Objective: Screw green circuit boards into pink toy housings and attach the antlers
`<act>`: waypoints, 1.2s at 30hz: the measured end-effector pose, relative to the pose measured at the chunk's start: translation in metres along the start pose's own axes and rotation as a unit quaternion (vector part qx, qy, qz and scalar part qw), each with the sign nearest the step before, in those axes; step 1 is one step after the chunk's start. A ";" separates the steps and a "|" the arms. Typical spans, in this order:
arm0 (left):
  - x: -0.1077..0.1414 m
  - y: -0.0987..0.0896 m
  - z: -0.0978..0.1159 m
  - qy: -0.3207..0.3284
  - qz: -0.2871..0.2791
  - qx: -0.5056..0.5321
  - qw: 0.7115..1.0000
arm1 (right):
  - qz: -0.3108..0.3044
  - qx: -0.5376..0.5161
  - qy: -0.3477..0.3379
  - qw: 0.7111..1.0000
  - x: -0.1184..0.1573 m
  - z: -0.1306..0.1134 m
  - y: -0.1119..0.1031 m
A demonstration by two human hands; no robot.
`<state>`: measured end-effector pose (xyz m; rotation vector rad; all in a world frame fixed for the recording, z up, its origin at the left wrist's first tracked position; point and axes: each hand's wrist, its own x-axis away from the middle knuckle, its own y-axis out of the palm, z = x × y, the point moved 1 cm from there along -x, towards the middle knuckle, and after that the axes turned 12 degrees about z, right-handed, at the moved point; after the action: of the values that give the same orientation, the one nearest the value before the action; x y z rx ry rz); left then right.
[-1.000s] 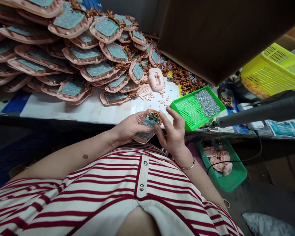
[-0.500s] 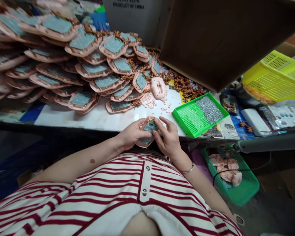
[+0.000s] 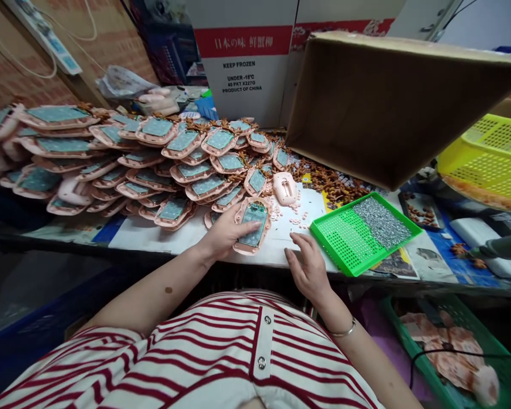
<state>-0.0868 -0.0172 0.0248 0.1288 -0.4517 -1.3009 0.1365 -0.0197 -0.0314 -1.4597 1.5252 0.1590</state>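
Observation:
A pink plastic casing half (image 3: 252, 234) with a blue-green circuit board inside is in my left hand (image 3: 220, 236), the thumb lying across its board. It is held over the table's front edge. My right hand (image 3: 310, 268) is apart from it to the right, fingers spread and nothing visible in them. Small pink ring-shaped parts (image 3: 297, 220) lie scattered just beyond my right fingertips. Behind them rests another pink casing (image 3: 285, 196) with its slotted side up. A green perforated tray (image 3: 339, 244), partly filled with small silvery metal pieces (image 3: 381, 218), stands right of my right hand.
Stacked casings with boards (image 3: 170, 210) cover the table's left side. Brown pieces (image 3: 336, 187) are heaped behind the tray, below a tilted open cardboard box (image 3: 357, 108). A yellow basket (image 3: 485, 165) and a dark tool (image 3: 505, 245) are at right. A green bin (image 3: 409, 335) sits below.
My right hand has let go of the casing's board and moved right, its fingers opening. My left hand has carried the casing forward, over the table. The head view has tilted up.

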 end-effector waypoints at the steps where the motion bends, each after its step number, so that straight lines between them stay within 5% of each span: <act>1: -0.004 0.000 0.005 0.010 0.003 -0.006 1.000 | 0.003 -0.003 0.003 1.000 0.000 0.003 0.001; 7: -0.019 0.011 0.015 0.046 0.006 -0.046 0.998 | 0.014 -0.052 0.056 0.997 -0.001 0.013 0.006; 11: -0.018 0.020 0.005 0.041 -0.007 -0.075 0.996 | 0.001 -0.070 0.023 0.997 -0.015 0.008 -0.006; 15: -0.012 0.023 -0.012 -0.023 -0.034 -0.090 0.995 | 0.011 -0.025 -0.034 0.999 -0.047 0.010 -0.039; 20: -0.009 0.018 -0.039 -0.146 -0.114 -0.078 0.980 | 0.019 0.197 0.016 0.980 -0.109 0.040 -0.066; 23: -0.012 0.016 -0.051 -0.196 -0.175 -0.060 0.963 | -0.062 0.326 0.101 0.938 -0.146 0.069 -0.047; 27: -0.015 0.011 -0.055 -0.230 -0.229 -0.023 0.945 | -0.194 0.373 0.189 0.888 -0.173 0.103 -0.001; 31: -0.017 0.004 -0.053 -0.237 -0.227 0.040 0.944 | -0.207 0.387 0.183 0.880 -0.177 0.122 0.022; 34: -0.018 0.003 -0.054 -0.240 -0.232 0.056 0.941 | -0.196 0.396 0.172 0.880 -0.183 0.129 0.014; 36: -0.018 0.004 -0.054 -0.246 -0.253 0.056 0.934 | -0.137 0.390 0.181 0.893 -0.190 0.131 0.000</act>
<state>-0.0651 -0.0078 -0.0270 0.0093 -0.9696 -1.8234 0.1682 0.1997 0.0333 -1.0419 1.3915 -0.8510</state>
